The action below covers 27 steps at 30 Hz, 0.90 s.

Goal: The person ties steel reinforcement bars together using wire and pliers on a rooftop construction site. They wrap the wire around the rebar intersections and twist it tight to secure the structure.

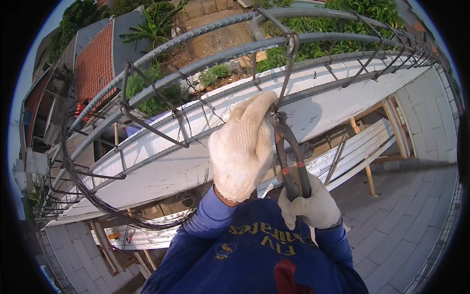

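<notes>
My right hand [312, 207], in a white knit glove, grips the handles of a pair of end-cutting pincers [290, 158] with worn red bands. The pincers' jaws meet at the lower corner of a bent steel stirrup [289, 75], beside a lower ribbed rebar [312, 93]. Short ends of tie wire stick out by the jaws. Also gloved, my left hand [242, 147] lies across that lower rebar with its fingers bent, just left of the jaws. Its fingertips are turned away, so whatever they hold is hidden.
The long rebar cage [205, 55] spans the view above a white wall top [165, 171]. A bundle of thin tie wire [106, 209] loops down at left. Openings with timber frames [396, 128] and corrugated sheets [352, 154] lie below. Grey block walls [400, 220] stand at right.
</notes>
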Available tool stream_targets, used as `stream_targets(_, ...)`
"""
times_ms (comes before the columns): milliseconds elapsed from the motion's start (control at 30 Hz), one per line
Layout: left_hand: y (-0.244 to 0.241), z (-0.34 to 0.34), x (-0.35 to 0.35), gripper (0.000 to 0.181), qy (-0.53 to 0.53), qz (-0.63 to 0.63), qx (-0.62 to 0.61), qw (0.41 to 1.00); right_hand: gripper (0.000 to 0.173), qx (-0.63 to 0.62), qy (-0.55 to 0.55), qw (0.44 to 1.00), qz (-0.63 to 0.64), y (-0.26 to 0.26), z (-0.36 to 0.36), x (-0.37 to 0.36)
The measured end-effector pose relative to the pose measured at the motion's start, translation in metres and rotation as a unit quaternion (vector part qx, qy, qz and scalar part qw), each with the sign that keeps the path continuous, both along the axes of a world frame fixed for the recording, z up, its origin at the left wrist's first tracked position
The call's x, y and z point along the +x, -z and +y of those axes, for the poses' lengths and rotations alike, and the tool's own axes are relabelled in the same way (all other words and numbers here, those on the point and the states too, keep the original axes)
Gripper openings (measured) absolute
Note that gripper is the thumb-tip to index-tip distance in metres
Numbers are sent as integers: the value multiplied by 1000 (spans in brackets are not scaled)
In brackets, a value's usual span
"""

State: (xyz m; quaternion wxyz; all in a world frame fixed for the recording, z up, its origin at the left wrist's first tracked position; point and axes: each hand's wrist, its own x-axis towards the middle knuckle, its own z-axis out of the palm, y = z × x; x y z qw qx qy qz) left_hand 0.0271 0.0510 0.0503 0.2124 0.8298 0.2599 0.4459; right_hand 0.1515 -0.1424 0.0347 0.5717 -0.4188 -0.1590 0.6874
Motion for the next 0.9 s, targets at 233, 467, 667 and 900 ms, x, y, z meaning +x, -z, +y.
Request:
stream_targets(233, 1, 1, -1, 50, -2, 7, 7, 1000, 67, -55, 60, 831, -550, -14, 9, -2)
stream_targets(467, 5, 4, -1, 54, 0, 5, 23, 1000, 42, -72, 154, 577, -799, -14, 11, -14)
stream_targets(667, 0, -3, -2, 53, -19, 34, -10, 999, 31, -89, -41, 965, -241, 3, 16, 7)
stream_targets(900, -8, -5, -3, 49, -7, 25, -33, 999, 50, -127, -70, 857, -494, -24, 15, 19)
